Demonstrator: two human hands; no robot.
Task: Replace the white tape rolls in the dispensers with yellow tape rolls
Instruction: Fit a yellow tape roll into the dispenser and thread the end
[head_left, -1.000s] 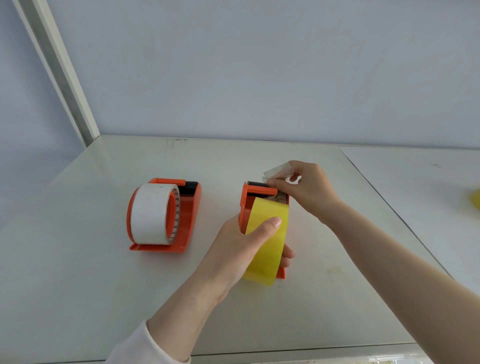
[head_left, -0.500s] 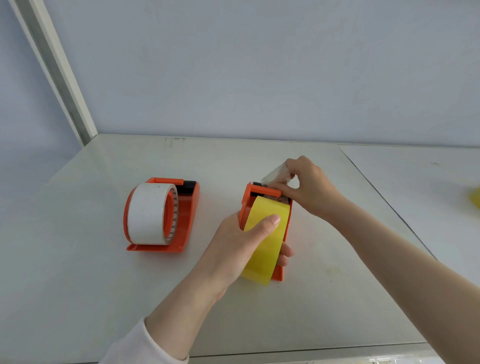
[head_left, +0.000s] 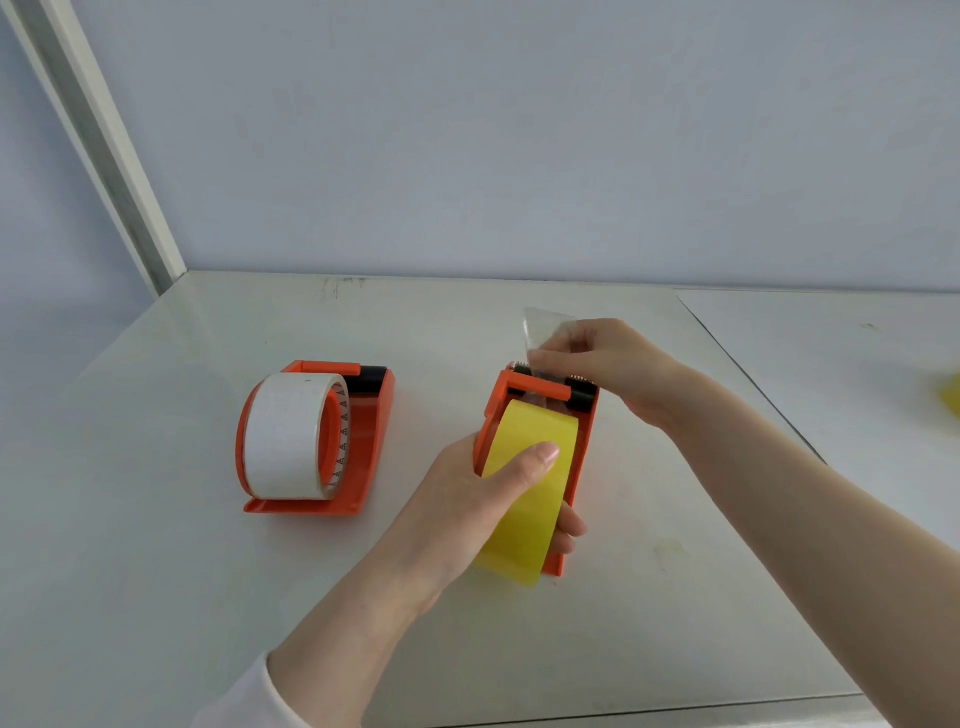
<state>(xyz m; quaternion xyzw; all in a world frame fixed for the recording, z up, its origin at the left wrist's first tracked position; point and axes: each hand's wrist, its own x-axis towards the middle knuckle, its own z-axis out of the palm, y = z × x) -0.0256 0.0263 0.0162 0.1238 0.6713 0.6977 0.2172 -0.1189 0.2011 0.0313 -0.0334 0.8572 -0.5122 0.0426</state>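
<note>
Roll of yellow tape sits in the right-hand orange dispenser, near the middle of the table. Left hand grips roll and dispenser together: thumb across the yellow face, fingertips curled round the far side. Right hand pinches a clear tape end just above the dispenser's cutter end; the strip stands up from the fingers. Second orange dispenser stands to the left, apart from the first, untouched, with a roll of white tape loaded in it. White sleeve at the left wrist. Another table abuts on the right, with a blurred yellow thing at the frame edge; can't tell what it is. Plain wall behind.
</note>
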